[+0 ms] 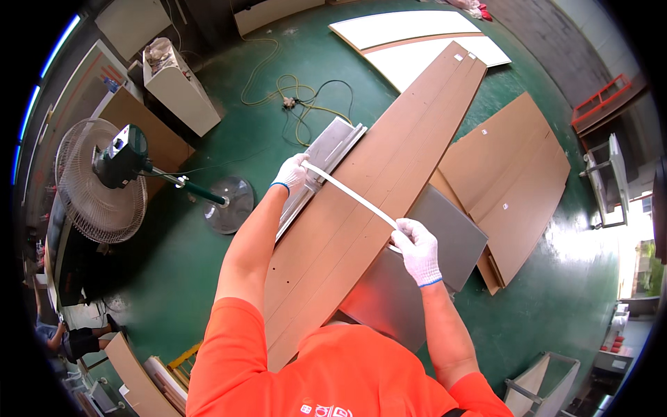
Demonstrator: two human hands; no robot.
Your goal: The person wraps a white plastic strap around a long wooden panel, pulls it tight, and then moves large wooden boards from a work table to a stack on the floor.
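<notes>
A long brown board (338, 235) with thin lengthwise grooves and a few small dark holes stretches away from my body. Across its width runs a narrow white strip (353, 195), drawn nearly straight between my hands. My left hand (290, 174), in a white knit glove, pinches one end by the board's left edge. The other end is gripped by my right hand (418, 251), also gloved, at the right edge; a short bit of strip shows below the fingers. Silvery metal profiles (332, 147) lie beside the left edge. Grey panels (448, 236) sit partly beneath the board.
More brown panels (517, 181) are stacked to the right, and white panels (417, 31) lie at the far end. A standing fan (104, 181) is at the left, near a white cabinet-like box (182, 94). Cables (299, 104) loop over the green floor. Another person (76, 340) is far left.
</notes>
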